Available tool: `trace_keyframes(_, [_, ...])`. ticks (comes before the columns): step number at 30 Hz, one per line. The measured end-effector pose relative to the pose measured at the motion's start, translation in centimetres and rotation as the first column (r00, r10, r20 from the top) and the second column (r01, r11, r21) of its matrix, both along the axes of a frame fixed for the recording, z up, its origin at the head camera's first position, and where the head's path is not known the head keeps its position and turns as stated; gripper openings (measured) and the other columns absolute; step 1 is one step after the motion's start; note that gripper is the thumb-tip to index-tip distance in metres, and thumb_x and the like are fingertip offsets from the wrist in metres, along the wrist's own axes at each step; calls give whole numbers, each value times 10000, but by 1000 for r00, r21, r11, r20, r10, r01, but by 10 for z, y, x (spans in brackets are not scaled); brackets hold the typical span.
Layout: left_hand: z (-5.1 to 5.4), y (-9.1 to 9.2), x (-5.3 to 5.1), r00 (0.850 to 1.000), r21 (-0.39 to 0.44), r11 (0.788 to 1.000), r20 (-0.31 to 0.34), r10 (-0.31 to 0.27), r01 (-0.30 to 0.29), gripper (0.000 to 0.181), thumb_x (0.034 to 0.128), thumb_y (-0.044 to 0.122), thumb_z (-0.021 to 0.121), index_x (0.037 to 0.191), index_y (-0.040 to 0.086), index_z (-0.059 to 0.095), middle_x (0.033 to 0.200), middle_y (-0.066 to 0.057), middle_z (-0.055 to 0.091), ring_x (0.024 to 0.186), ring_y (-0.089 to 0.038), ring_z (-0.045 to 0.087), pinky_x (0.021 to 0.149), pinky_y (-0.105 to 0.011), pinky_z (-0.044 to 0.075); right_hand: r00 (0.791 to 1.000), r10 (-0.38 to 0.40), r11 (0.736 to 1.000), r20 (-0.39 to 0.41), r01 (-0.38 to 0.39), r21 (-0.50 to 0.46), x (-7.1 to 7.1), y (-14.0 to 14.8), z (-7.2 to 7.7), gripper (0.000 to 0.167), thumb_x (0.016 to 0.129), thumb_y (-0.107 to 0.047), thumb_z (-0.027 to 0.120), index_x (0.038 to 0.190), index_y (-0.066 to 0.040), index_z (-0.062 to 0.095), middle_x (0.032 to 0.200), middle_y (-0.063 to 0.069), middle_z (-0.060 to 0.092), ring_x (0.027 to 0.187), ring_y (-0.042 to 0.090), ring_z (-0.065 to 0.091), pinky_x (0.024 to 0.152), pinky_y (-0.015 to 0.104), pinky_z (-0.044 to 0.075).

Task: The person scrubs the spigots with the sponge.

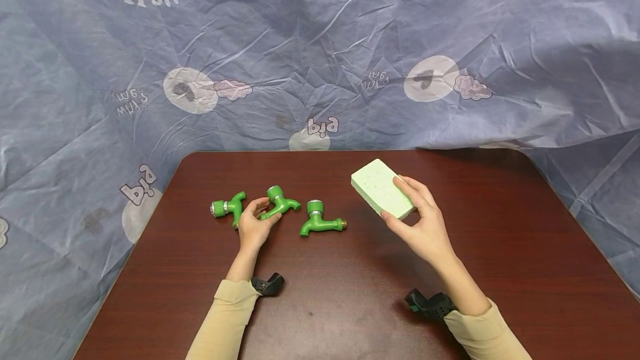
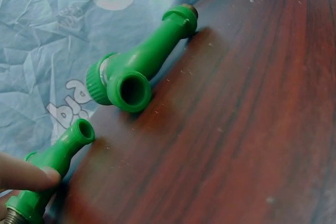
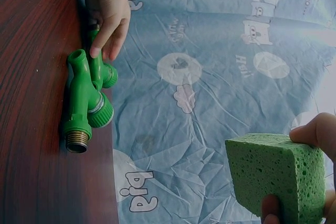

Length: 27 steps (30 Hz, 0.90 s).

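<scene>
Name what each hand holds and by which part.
Right hand: rectangular green sponge, by its near end. Left hand: middle green plastic tap, by its pipe near the threads.

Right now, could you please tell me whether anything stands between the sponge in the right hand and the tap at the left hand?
Yes: the rightmost tap lies on the table between the sponge and the middle tap at the left hand; held raised, the sponge might clear it.

Glossy plastic taps (image 1: 322,226) (brassy metal threads (image 3: 77,138)), rough porous sponge (image 1: 381,188); smooth wood-grained tabletop (image 1: 350,293), creased cloth-like backdrop (image 1: 280,60)
</scene>
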<state>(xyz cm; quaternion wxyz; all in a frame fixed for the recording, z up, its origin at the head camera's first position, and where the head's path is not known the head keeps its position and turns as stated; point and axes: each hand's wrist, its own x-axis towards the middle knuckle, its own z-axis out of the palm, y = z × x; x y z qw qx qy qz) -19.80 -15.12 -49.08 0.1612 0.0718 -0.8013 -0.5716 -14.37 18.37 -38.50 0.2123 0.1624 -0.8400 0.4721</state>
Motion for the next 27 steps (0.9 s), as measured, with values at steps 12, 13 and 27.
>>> trace_keyframes(12, [0, -4, 2, 996, -193, 980, 53, 67, -55, 348, 680, 14, 787, 1011, 89, 710, 994, -84, 690, 865, -246, 627, 727, -334, 477, 1000, 7, 1000, -3, -7, 11, 1, 0, 1, 651, 734, -33, 764, 1336, -119, 533, 1364, 23, 449, 1106, 171, 464, 728, 169, 394])
trace_keyframes(13, [0, -3, 2, 996, -222, 973, 49, 81, -68, 343, 678, 37, 795, 1005, 104, 714, 981, -73, 689, 826, -231, 619, 693, -322, 457, 1000, 7, 1000, -4, -7, 11, 1, 0, 1, 651, 734, -32, 763, 1336, -119, 533, 1363, 22, 450, 1108, 171, 464, 733, 169, 393])
trace_keyframes(27, [0, -3, 2, 988, -207, 967, 5, 151, -147, 269, 724, 120, 794, 987, 126, 738, 744, -78, 630, 615, -196, 500, 551, -299, 372, 1000, 11, 1000, -4, -11, 7, 1, 0, 0, 645, 738, -22, 760, 1335, -124, 536, 1361, 22, 453, 1097, 162, 465, 718, 163, 402])
